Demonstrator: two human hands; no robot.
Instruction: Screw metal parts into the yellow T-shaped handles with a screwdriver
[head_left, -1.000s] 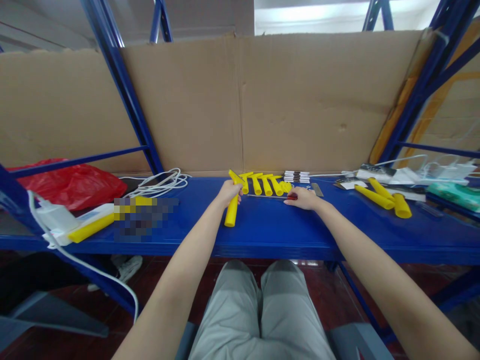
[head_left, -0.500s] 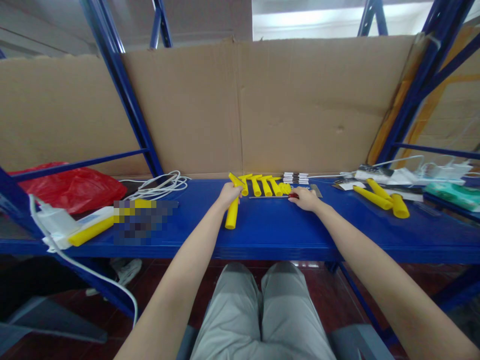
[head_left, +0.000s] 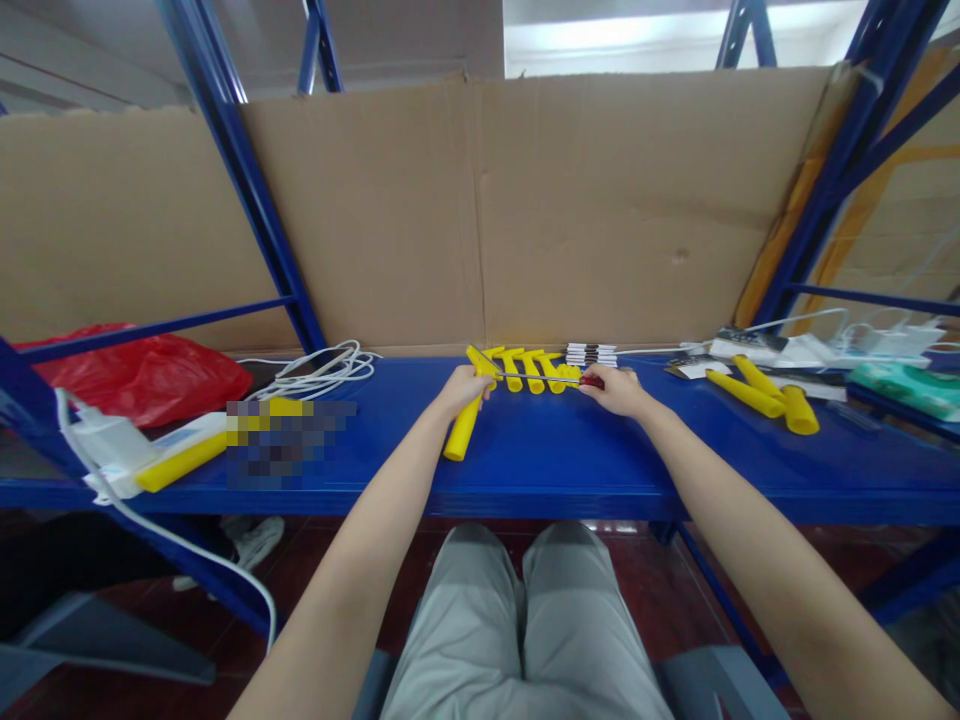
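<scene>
The left hand [head_left: 466, 387] is closed around the upper part of a yellow handle [head_left: 463, 428], its thick end sticking out below the fingers toward the front edge of the blue table [head_left: 555, 450] and its head showing above them. The handle's long axis runs from that near end up and slightly right, toward the back edge. The right hand [head_left: 615, 390] is closed on the red grip of a screwdriver [head_left: 540, 377]; the grip shows at the fingertips, and the thin shaft points left, roughly parallel to the front edge, its far end at the yellow head beside the left hand.

Yellow pieces [head_left: 534, 372] stand in a row along the back edge, partly behind the shaft, with white packs [head_left: 591, 355] near them. More yellow handles [head_left: 757, 395] lie toward the right end, and a white cable [head_left: 322, 370] lies coiled at the back left. The space between the hands and the front edge holds only the handle's thick end.
</scene>
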